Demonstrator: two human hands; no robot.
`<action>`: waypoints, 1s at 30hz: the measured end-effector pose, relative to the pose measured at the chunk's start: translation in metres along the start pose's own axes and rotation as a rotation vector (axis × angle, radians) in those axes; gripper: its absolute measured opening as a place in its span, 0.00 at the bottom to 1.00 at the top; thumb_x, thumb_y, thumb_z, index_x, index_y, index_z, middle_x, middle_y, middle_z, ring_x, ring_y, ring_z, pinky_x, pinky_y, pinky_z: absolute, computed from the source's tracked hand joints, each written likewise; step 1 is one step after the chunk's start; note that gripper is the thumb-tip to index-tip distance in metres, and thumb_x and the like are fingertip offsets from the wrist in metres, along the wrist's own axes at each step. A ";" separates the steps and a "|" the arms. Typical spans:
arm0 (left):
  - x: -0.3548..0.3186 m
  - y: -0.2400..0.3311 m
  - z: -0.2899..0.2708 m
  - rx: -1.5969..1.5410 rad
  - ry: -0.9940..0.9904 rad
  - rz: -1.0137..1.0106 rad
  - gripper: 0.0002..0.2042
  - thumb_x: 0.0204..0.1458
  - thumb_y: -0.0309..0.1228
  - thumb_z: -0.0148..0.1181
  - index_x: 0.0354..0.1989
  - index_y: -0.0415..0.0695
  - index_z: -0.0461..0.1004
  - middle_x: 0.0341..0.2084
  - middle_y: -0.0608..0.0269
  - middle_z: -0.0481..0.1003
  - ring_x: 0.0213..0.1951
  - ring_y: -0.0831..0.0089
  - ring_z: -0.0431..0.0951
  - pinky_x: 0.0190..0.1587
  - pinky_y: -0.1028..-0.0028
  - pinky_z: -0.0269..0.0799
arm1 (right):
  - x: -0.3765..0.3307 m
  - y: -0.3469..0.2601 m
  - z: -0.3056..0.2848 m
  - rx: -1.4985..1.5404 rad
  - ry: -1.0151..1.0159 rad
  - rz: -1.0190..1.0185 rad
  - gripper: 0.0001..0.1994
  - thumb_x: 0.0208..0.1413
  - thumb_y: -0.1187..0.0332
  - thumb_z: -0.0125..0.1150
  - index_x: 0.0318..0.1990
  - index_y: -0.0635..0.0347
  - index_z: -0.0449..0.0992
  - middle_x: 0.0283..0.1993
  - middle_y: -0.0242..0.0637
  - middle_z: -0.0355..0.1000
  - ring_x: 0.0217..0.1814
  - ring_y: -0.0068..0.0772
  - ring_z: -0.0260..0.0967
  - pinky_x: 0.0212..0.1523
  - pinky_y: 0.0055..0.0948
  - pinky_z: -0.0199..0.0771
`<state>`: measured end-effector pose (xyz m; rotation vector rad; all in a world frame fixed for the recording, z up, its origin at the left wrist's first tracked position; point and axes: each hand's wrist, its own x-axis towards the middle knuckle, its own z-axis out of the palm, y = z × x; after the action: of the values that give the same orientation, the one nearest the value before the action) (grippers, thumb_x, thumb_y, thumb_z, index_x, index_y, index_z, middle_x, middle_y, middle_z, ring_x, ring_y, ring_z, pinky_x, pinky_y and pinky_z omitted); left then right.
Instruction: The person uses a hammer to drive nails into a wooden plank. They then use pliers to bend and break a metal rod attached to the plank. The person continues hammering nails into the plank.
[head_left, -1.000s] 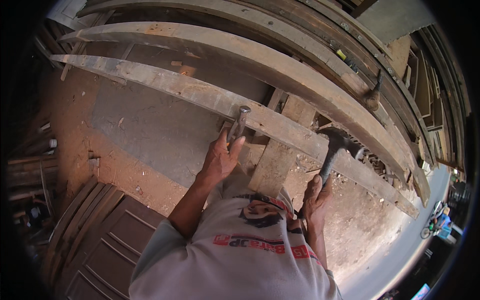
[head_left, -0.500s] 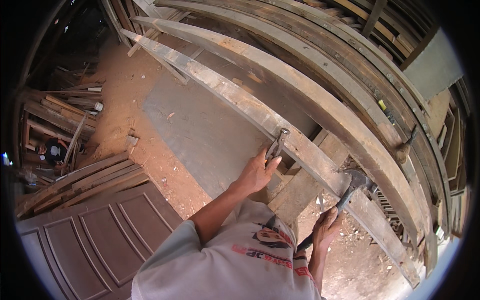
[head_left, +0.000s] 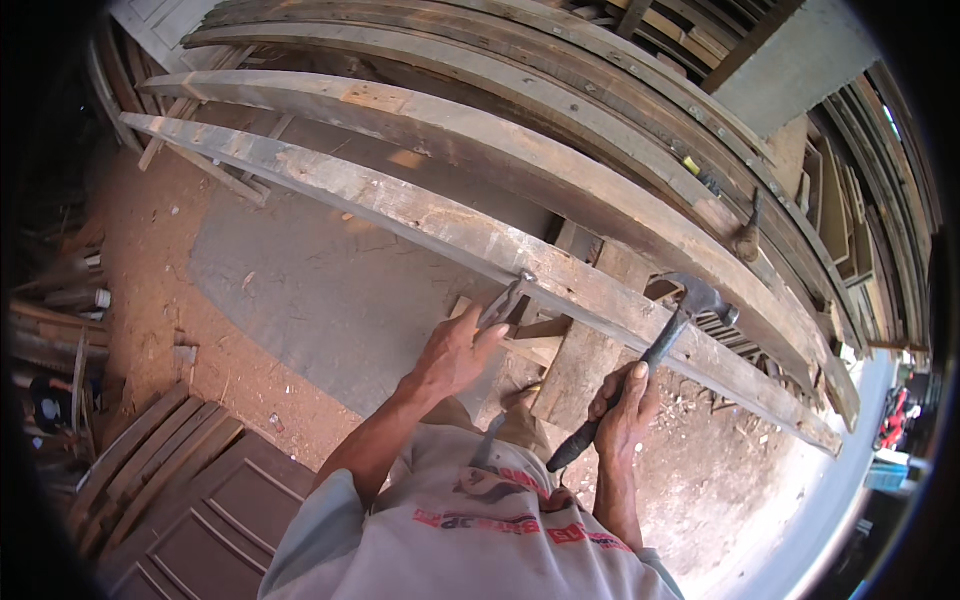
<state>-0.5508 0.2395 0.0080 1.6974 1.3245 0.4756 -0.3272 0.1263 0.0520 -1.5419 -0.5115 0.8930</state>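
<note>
Head view: the left hand (head_left: 455,350) stays clamped on pincers (head_left: 505,300) biting the near edge of a long plank (head_left: 420,215). The right hand (head_left: 622,405), fist closed on a hammer (head_left: 655,345), now holds it lower, head beside the plank.

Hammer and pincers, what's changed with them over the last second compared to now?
The view has swung, so the plank runs steeper across the picture. The right hand still grips the claw hammer, its head now raised just above the plank instead of beside it. The left hand still holds the metal pincers with their tip on the plank's near edge. Nothing was picked up or let go.
</note>
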 end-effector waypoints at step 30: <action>-0.274 -0.480 -0.005 0.074 -0.100 -0.563 0.21 0.46 0.43 0.68 0.45 0.42 0.82 0.43 0.41 0.81 0.52 0.47 0.80 0.51 0.58 0.78 | 0.022 0.091 0.048 -0.623 0.454 -0.139 0.36 0.69 0.32 0.38 0.25 0.60 0.62 0.18 0.32 0.55 0.22 0.30 0.51 0.25 0.38 0.54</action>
<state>-0.9209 0.0012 -0.3262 1.3027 1.6768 0.0138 -0.3668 0.1567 -0.0408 -2.1660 -0.5822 0.2538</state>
